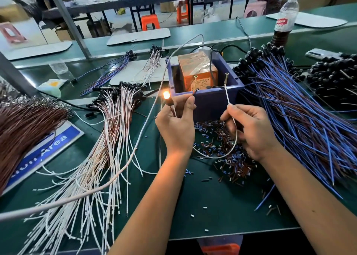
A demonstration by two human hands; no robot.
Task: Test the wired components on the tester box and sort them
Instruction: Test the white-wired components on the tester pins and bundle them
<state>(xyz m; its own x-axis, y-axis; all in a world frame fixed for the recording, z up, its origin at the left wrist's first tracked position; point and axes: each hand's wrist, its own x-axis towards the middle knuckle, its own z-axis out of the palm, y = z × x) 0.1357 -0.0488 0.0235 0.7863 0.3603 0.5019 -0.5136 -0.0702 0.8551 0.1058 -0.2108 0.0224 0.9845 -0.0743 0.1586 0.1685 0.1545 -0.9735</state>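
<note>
Wired component (166, 97) with a small lamp is glowing orange at the top of the left hand (176, 127), whose fingers and thumb are pinching it just below the lamp, beside the front left corner of the tester box (216, 100). The right hand (249, 131) is pinching the white lead (230, 107) of the same component between thumb and forefinger, and the lead's tip is reaching up to a metal post (226, 76) on the box rim; the lead is looping down under both hands. Just behind the hands, the blue box is holding an orange unit (197, 71). Under the right hand a heap of small cut sleeves (228, 158) is lying on the green surface (212, 206). To the left, white and brown wired pieces (108, 138) are spreading out in a fan; to the right a big pile of blue wired pieces (299, 109) is lying. Far right at the back, a bottle (285, 21) is standing.
</note>
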